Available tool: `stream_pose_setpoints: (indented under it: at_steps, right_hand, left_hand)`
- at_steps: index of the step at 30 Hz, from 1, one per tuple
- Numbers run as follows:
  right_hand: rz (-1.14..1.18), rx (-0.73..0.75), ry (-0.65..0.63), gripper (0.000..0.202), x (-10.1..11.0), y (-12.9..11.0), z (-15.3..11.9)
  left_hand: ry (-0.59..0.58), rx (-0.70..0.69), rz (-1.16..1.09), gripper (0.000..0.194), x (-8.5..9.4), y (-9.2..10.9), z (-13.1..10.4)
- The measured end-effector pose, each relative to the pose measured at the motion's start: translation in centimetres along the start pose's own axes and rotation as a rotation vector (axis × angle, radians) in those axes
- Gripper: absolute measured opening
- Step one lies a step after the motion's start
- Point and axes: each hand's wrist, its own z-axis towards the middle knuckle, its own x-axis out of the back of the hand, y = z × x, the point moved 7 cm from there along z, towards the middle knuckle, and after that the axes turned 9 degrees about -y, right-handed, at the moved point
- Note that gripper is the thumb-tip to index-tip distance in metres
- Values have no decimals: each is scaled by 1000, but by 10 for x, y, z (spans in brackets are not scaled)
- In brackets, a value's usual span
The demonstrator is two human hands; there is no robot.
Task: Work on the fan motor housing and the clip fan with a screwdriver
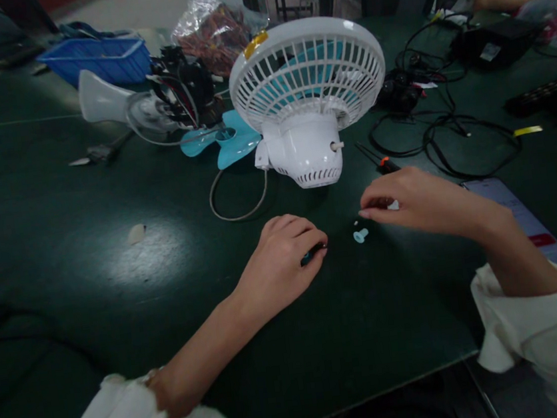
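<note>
On the dark green table [421, 313], the left hand [284, 255] at nine o'clock from a pale-blue flanged plug [360, 235] grasps a small dark piece [314, 254] between thumb and fingers, while the right hand [408, 201], at two o'clock, curls with its fingertips just beside a tiny white bit [356, 223]; whether it grips anything cannot be told. The white electric fan [315, 141] lies at eleven o'clock from the plug, a blue fan blade [238, 140] between ten and eleven, an orange-and-black screwdriver [387, 165] at one, and a smartphone [520, 208] at three.
</note>
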Motion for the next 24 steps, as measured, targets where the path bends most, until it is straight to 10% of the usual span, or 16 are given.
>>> stream_pose_setpoints:
  at_steps: [16, 24]
  right_hand:
    - [89, 142, -165, 10, -24, -11, 4]
    - [101, 52, 170, 17, 10, 5, -3]
  left_hand:
    - [192, 86, -17, 20, 20, -3, -4]
    - [277, 94, -3, 19, 29, -2, -7]
